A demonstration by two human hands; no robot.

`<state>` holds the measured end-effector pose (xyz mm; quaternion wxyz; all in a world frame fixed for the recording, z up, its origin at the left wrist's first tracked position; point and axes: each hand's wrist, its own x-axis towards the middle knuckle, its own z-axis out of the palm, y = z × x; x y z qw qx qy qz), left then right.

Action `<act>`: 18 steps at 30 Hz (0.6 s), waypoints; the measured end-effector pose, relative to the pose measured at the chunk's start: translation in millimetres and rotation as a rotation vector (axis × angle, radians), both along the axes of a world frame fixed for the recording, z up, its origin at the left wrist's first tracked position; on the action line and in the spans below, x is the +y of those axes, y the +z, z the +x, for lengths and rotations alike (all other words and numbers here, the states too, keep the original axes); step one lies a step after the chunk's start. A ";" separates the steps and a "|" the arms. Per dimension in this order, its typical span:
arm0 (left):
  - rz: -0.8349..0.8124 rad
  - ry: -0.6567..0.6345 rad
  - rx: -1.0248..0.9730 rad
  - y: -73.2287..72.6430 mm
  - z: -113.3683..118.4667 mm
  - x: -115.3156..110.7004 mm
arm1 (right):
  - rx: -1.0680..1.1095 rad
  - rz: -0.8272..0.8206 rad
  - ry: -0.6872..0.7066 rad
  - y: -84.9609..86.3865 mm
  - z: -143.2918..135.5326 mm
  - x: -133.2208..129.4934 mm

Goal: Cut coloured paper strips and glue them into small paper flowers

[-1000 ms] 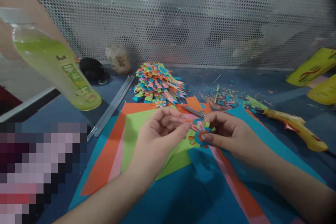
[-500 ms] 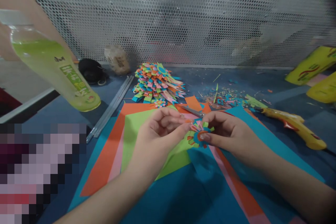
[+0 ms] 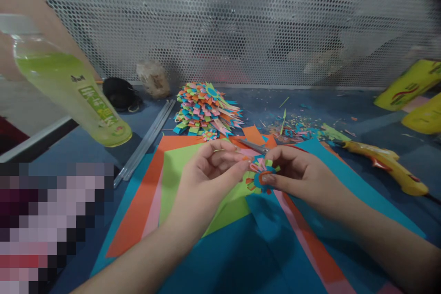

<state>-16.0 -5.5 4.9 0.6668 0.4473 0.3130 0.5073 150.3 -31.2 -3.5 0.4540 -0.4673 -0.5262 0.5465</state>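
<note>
My right hand (image 3: 299,172) pinches a small paper flower (image 3: 261,185) between thumb and fingers. The flower has a blue disc, an orange ring in its middle and fringed tips of green, orange and pink. At its upper left, the thumb and fingertips of my left hand (image 3: 217,163) close on a small orange paper strip (image 3: 245,158), beside pink loops. Coloured paper sheets lie below both hands, with a green sheet (image 3: 179,170) on top at the left. Behind the fingers, a pair of scissors (image 3: 253,146) is partly covered by my right hand.
A heap of fringed paper pieces (image 3: 206,108) stands at the back. Paper scraps (image 3: 303,126) lie right of it. A yellow glue gun (image 3: 386,161) rests at right, clear glue sticks (image 3: 146,144) and a bottle of green drink (image 3: 76,87) at left. A perforated metal panel (image 3: 220,23) closes the back.
Both hands stay almost in place, still holding the paper flower and the orange strip. Only a slight shift of the fingers shows.
</note>
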 end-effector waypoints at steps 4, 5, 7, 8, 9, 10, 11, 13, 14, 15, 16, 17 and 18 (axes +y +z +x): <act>0.015 0.003 0.000 0.0 -0.3 -0.4 | -0.010 0.026 -0.002 0.3 0.0 0.1; 0.020 0.002 0.004 -0.1 -0.2 -0.5 | -0.017 0.031 -0.002 0.6 0.0 0.1; 0.035 -0.003 0.009 -0.1 0.0 -0.8 | -0.047 0.042 0.001 0.7 0.3 -0.1; 0.042 -0.009 0.012 0.0 0.1 -1.1 | -0.074 0.052 0.005 0.3 0.6 -0.3; 0.053 -0.015 0.014 0.0 -0.1 -1.5 | -0.111 0.073 0.011 -0.4 0.9 -0.5; 0.062 -0.023 0.022 0.0 -0.4 -1.9 | -0.161 0.106 0.009 -1.3 1.4 -0.8; 0.072 -0.031 0.034 -0.1 -0.9 -2.4 | -0.225 0.153 -0.007 -2.3 1.9 -1.1; 0.095 -0.041 0.057 -0.4 -2.5 -3.0 | -0.401 0.303 -0.065 -4.1 2.9 -1.9; 0.100 -0.035 0.064 -0.6 -3.3 -3.1 | -0.505 0.414 -0.093 -4.6 3.5 -2.5; 0.102 -0.020 0.068 -0.8 -4.1 -2.9 | -0.607 0.541 -0.111 -4.7 4.0 -3.3; 0.099 0.004 0.071 -1.0 -4.9 -2.5 | -0.700 0.674 -0.116 -4.4 4.7 -4.3; 0.098 0.033 0.072 -1.1 -5.5 -1.9 | -0.775 0.806 -0.109 -3.7 5.4 -5.6; 0.092 0.057 0.078 -1.1 -5.9 -1.3 | -0.834 0.918 -0.100 -2.9 6.3 -7.3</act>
